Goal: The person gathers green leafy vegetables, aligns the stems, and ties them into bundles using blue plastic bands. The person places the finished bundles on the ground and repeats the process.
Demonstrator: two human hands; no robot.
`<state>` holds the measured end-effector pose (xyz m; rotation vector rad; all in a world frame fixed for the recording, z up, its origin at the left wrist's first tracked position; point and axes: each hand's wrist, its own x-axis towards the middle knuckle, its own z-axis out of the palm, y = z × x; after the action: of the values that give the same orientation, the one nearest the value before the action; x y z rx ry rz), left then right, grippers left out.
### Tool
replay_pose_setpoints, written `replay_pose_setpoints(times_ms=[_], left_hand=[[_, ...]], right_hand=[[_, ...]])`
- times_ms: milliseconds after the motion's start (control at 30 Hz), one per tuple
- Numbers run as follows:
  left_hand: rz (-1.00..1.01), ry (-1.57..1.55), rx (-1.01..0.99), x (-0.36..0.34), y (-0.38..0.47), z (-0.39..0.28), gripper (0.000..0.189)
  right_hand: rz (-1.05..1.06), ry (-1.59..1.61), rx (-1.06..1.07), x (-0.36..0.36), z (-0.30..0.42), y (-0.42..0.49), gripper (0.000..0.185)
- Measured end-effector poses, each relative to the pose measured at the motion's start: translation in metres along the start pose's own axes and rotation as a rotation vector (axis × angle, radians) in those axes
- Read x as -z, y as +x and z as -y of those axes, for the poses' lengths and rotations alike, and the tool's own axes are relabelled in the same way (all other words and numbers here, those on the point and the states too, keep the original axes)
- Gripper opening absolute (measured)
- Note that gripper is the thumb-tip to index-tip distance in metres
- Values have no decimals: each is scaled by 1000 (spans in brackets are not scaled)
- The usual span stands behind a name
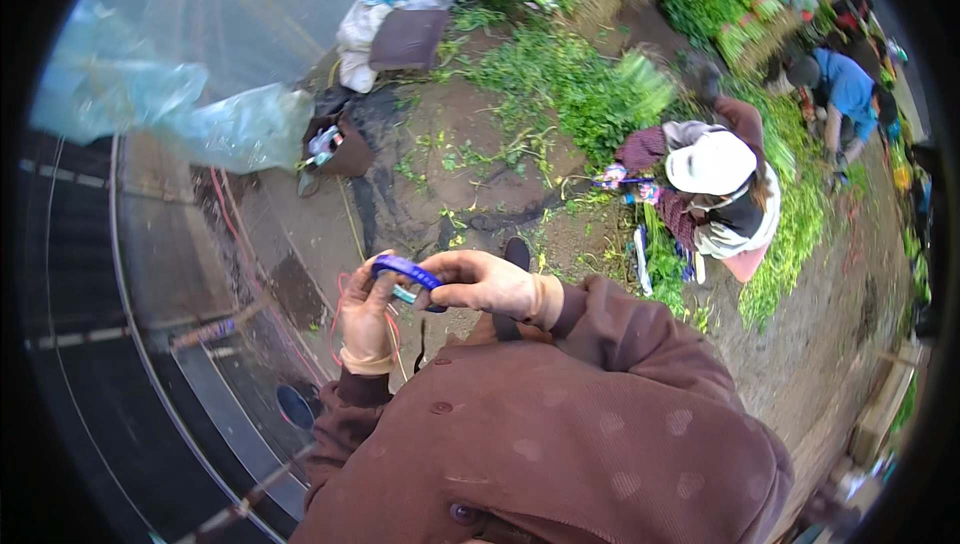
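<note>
Both of my hands are in front of my brown jacket, low in the middle of the head view. A roll of blue tape (406, 271) is held between them, its ring shape tilted. My left hand (366, 315) grips its left side with the thumb and fingers. On the right side, my right hand (478, 285) pinches the roll's edge. A teal strip shows at the lower inside of the ring. Glove-like cuffs show at both wrists.
A person in a white cap (711, 161) bends over leafy greens (577, 86) at right. Another person in blue (846, 90) is farther off. A brown container (341, 150), plastic sheeting (225, 123) and red cord (335, 319) lie at left. A dark seat-like pad (407, 39) rests near white sacks.
</note>
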<state>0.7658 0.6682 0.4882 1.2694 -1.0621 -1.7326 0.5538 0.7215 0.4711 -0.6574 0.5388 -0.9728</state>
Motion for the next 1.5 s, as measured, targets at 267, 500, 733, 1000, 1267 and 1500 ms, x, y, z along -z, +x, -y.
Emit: replay_pose_setpoints(times_ms=[267, 500, 733, 1000, 1267, 1500], left_hand=[[-6, 16, 49, 6, 100, -33, 32], [229, 5, 87, 0, 244, -53, 31], [533, -69, 116, -18, 404, -103, 27], [633, 123, 126, -37, 486, -151, 28], [798, 252, 195, -104, 541, -141, 29], [667, 326, 142, -185, 593, -161, 18]], right_hand=[[-14, -165, -35, 45, 56, 86, 39], [-178, -163, 28, 94, 106, 160, 43], [-444, -217, 183, 120, 173, 241, 43], [-498, -196, 268, 140, 217, 289, 43], [-630, -64, 364, 200, 226, 277, 39], [-597, -38, 431, 280, 290, 276, 43]])
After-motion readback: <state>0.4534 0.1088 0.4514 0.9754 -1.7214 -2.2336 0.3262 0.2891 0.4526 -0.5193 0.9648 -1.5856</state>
